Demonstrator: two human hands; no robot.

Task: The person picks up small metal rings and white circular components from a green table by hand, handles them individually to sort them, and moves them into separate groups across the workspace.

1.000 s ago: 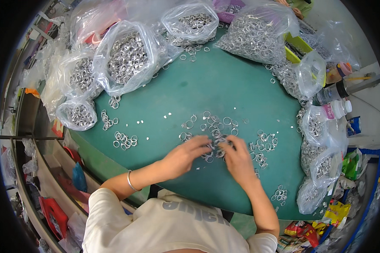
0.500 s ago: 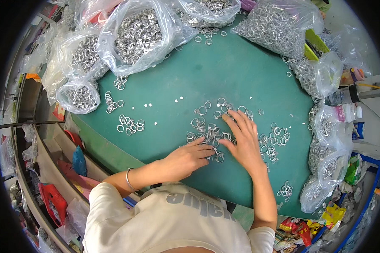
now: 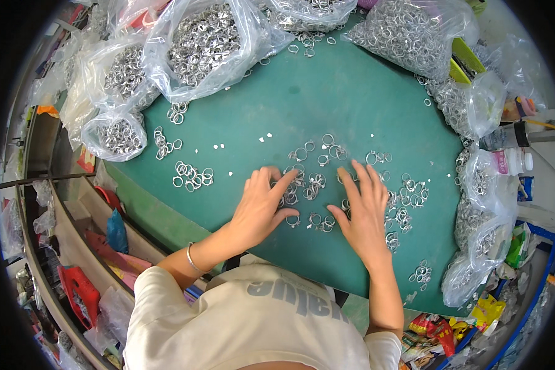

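Many silver rings lie in small loose groups on a green tabletop (image 3: 259, 117). My left hand (image 3: 259, 200), with a bracelet (image 3: 192, 258) on its wrist, rests over the left edge of the middle rings (image 3: 314, 186). Its fingers are apart, the fingertips touching or just above the rings. Across from it, my right hand (image 3: 362, 213) is spread over the right side of the same group, thumb pointing inward; some rings are hidden under it. Neither hand visibly grips a ring. More rings (image 3: 407, 194) lie right of my right hand, and another group (image 3: 193, 176) lies to the left.
Open clear plastic bags full of rings (image 3: 203, 46) line the far edge, with a bulging bag (image 3: 407, 37) at far right. More ring bags (image 3: 475, 228) run down the right edge. Small white bits (image 3: 262, 139) dot the table. Drawers (image 3: 74, 228) stand at left, a white bottle (image 3: 515, 161) at right.
My left hand has moved up and opened, fingers now pointing away from me. My right hand has shifted slightly nearer. The middle rings between the hands are more spread out.
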